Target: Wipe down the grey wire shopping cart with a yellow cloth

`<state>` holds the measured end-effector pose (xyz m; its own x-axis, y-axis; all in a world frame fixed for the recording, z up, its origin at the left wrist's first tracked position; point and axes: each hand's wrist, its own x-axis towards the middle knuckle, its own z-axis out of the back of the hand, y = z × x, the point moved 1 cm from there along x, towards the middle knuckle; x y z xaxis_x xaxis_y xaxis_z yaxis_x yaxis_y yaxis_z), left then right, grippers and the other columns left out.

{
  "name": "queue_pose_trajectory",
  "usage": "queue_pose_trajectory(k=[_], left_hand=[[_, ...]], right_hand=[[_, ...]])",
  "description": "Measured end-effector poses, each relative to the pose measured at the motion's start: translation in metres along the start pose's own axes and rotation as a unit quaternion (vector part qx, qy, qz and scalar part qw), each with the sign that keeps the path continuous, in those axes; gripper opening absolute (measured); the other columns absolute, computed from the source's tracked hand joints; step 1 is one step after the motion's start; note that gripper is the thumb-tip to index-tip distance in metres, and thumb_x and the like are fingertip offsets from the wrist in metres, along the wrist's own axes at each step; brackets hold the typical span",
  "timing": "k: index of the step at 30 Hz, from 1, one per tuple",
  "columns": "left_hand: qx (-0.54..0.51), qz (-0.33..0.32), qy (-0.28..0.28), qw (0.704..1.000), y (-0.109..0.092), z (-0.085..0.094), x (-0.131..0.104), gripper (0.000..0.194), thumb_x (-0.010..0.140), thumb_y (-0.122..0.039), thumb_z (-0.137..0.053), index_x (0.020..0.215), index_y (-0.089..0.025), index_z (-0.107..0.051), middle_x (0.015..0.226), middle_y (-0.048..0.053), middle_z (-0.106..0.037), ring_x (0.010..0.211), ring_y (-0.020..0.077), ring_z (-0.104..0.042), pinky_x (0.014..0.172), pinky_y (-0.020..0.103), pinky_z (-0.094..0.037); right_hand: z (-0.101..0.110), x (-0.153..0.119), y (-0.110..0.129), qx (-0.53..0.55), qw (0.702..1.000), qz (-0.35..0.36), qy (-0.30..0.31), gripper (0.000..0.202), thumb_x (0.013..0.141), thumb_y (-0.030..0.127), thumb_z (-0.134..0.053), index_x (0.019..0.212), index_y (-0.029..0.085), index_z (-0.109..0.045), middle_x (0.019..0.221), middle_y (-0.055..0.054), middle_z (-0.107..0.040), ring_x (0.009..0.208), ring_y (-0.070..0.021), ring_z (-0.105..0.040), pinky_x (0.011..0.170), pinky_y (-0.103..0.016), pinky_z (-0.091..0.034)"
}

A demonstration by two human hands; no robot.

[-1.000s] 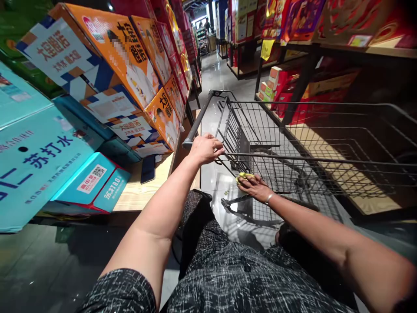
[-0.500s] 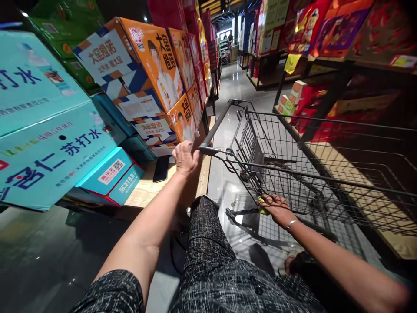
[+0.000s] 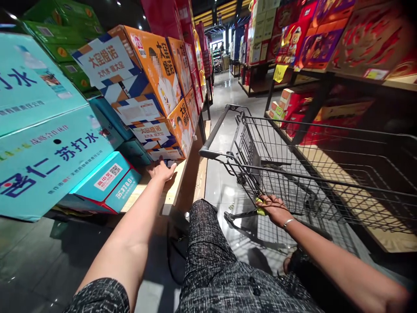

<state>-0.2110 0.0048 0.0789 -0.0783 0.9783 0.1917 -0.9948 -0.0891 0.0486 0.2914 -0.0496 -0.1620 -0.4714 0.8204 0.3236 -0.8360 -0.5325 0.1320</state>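
Note:
My left hand (image 3: 163, 171) reaches over the wooden shelf (image 3: 172, 191), just in front of the orange drink cartons (image 3: 157, 138). Its thumb is spread from the fingers, and the fingertips are partly hidden. The dark phone seen there earlier is now covered by this hand; I cannot tell whether they touch. My right hand (image 3: 275, 209) is closed around a crumpled yellow-green cloth (image 3: 260, 206), of which only a small part shows. That hand is beside the lower wire side of a black shopping cart (image 3: 254, 150), and a bracelet circles its wrist.
Light-blue soda water cartons (image 3: 107, 182) stand at the left, one with a large raised flap (image 3: 52, 152). Green boxes (image 3: 61, 52) are stacked behind. Across the aisle (image 3: 224, 87), shelves hold red gift boxes (image 3: 291, 39). The cart handle (image 3: 213, 134) is close to my knee.
My left hand has moved left and slightly down, from the shelf edge near the cart handle to over the phone. My right hand keeps its hold on the cloth.

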Motion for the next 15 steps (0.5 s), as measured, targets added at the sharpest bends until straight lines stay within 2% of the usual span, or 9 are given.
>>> queue_pose_trajectory(k=[2,3,5,6,8,11,13,15], left_hand=[[-0.018,0.153,-0.029,0.988,-0.015,0.007,-0.003,0.082,0.098,-0.062,-0.046,0.154,-0.003,-0.039,0.143,0.033,-0.057,0.139,0.0492,-0.047,0.111,0.066,-0.033],[-0.034,0.167,-0.058,0.984,-0.026,0.012,-0.005,0.086,0.096,-0.062,-0.048,0.160,-0.006,-0.031,0.154,0.030,-0.047,0.146,0.0476,-0.040,0.115,0.064,-0.031],[-0.068,0.085,-0.151,0.982,-0.057,0.026,-0.008,0.084,0.097,-0.053,-0.050,0.164,-0.010,-0.025,0.167,0.023,-0.032,0.156,0.0412,-0.023,0.124,0.058,-0.021],[-0.085,0.026,-0.187,0.978,-0.073,0.034,-0.010,0.082,0.096,-0.052,-0.052,0.163,-0.013,-0.028,0.169,0.020,-0.030,0.158,0.0392,-0.020,0.126,0.056,-0.017],[-0.116,-0.101,-0.228,0.961,-0.108,0.048,-0.012,0.075,0.094,-0.053,-0.054,0.160,-0.020,-0.038,0.168,0.015,-0.034,0.158,0.0379,-0.021,0.125,0.056,-0.016],[-0.144,-0.269,-0.225,0.925,-0.158,0.063,-0.010,0.061,0.099,-0.052,-0.049,0.153,-0.024,-0.049,0.161,0.012,-0.047,0.153,0.0336,-0.033,0.125,0.052,-0.017],[-0.145,-0.336,-0.193,0.911,-0.187,0.067,-0.007,0.053,0.103,-0.047,-0.043,0.149,-0.021,-0.055,0.151,0.012,-0.059,0.144,0.0294,-0.047,0.122,0.048,-0.023],[-0.131,-0.375,-0.141,0.907,-0.209,0.066,-0.005,0.049,0.107,-0.043,-0.038,0.143,-0.019,-0.060,0.139,0.011,-0.067,0.132,0.0265,-0.057,0.114,0.043,-0.034]], right_hand=[[0.003,0.002,0.002,-0.004,1.000,-0.002,0.031,0.048,0.086,0.016,-0.050,0.112,0.044,-0.079,0.136,-0.003,-0.068,0.113,-0.0292,-0.060,0.087,-0.047,-0.050],[0.007,0.004,0.005,-0.010,0.999,-0.002,0.038,0.051,0.085,0.014,-0.049,0.114,0.044,-0.078,0.139,-0.002,-0.067,0.114,-0.0283,-0.059,0.088,-0.046,-0.051],[0.021,0.010,0.016,-0.028,0.999,0.013,0.020,0.054,0.086,0.012,-0.049,0.121,0.043,-0.076,0.141,-0.003,-0.065,0.115,-0.0269,-0.058,0.089,-0.045,-0.051],[0.032,0.015,0.024,-0.034,0.999,0.028,-0.004,0.052,0.088,0.013,-0.051,0.124,0.042,-0.075,0.141,-0.004,-0.064,0.115,-0.0264,-0.056,0.089,-0.044,-0.051],[0.058,0.031,0.042,-0.041,0.994,0.072,-0.075,0.047,0.091,0.015,-0.057,0.128,0.039,-0.073,0.141,-0.005,-0.064,0.118,-0.0263,-0.052,0.093,-0.042,-0.049],[0.099,0.066,0.072,-0.040,0.967,0.136,-0.210,0.046,0.093,0.015,-0.064,0.131,0.040,-0.070,0.140,-0.004,-0.064,0.124,-0.0252,-0.046,0.103,-0.042,-0.044],[0.117,0.094,0.087,-0.046,0.946,0.157,-0.281,0.043,0.094,0.017,-0.066,0.129,0.042,-0.070,0.136,-0.001,-0.065,0.126,-0.0241,-0.044,0.108,-0.042,-0.039],[0.121,0.119,0.093,-0.068,0.931,0.163,-0.318,0.035,0.094,0.021,-0.068,0.122,0.042,-0.072,0.132,0.000,-0.065,0.129,-0.0238,-0.042,0.110,-0.042,-0.036]])
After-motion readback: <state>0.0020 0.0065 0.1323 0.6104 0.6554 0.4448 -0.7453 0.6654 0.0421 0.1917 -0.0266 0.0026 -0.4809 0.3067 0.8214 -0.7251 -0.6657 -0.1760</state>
